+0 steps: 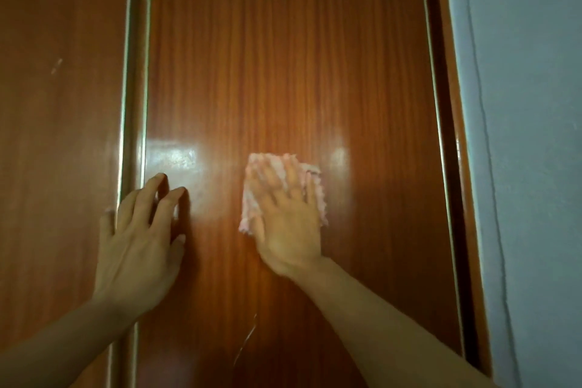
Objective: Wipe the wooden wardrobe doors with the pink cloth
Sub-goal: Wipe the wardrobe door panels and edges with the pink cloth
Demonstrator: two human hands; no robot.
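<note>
Single head cam, close in, facing the wardrobe door (283, 57) roughly square-on, tilted slightly up maybe; wall (529, 104) at right edge, wide-angle bending the verticals.

**No readable text**

No words, labels, brands, numbers or signs can be read anywhere. The wardrobe door (283, 57), the cloth (310, 181) and the wall (532, 104) bear no print, only wood grain, fluff and paint.
</note>
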